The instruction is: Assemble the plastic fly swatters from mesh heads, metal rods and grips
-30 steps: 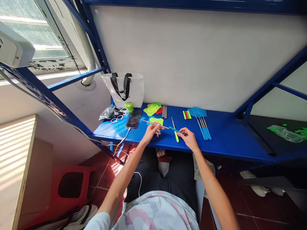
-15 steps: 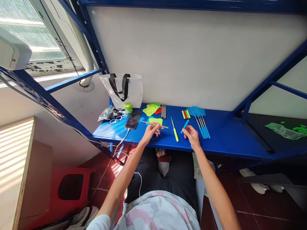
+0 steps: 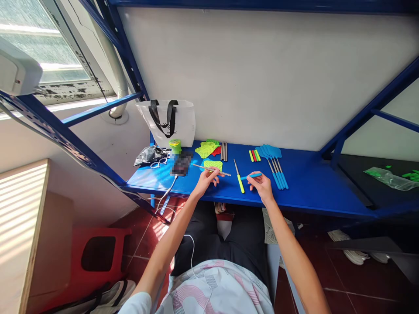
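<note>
A thin metal telescopic rod is pinched in my left hand, pointing left and right above the table's front. My right hand is closed on a blue plastic handle, which lies nearly level with one end toward the rod. Between my hands a yellow handle with a metal rod rests on the table. Beyond my left hand are a yellow swatter head and a partly covered blue one. Several blue fly swatters lie side by side right of my right hand.
More yellow, green and red swatter heads lie at the back beside metal rods. Short coloured handles sit farther right. At left are a blurred phone, scissors, a green tub and a white bag on the blue table.
The blue handle in my right hand has turned from a steep slant to nearly level, its end swinging toward the rod. My left hand and the rod have hardly moved.
</note>
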A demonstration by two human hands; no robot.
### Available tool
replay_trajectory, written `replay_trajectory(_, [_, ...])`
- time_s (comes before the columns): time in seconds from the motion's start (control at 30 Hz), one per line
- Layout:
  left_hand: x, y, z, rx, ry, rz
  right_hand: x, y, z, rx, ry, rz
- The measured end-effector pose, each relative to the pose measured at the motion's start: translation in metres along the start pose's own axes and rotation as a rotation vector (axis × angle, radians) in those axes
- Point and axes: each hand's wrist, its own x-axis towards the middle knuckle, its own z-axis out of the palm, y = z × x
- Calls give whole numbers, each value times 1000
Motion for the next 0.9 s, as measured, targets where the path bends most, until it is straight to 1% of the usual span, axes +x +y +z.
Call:
replay_trajectory(0.1, [-1, 1, 1, 3, 0, 5, -1, -3, 4, 1, 2, 7])
replay_trajectory(0.23, [0, 1, 1, -4, -5, 6, -3, 1, 11, -10, -1, 6])
replay_trajectory(0.37, [-1, 3, 1, -16, -27, 9, -3, 6, 11, -12, 67, -48])
replay_trajectory(0.43, [-1, 4, 2, -23, -29, 11, -3, 4, 10, 12, 75, -69])
replay_trajectory(0.57, [-3, 6, 3, -32, -33, 17, -5, -1, 10, 37, -6, -70])
replay_trajectory(0.77, [-3, 5, 2, -38, -44, 10, -8, -2, 11, -33, -204, -81])
replay_trajectory(0.83, [-3, 4, 1, -44, -63, 11, -8, -1, 12, -70, -237, -102])
replay_trajectory(0.9, [-3, 4, 1, -42, -75, 15, -8, 1, 12, -122, -237, -130])
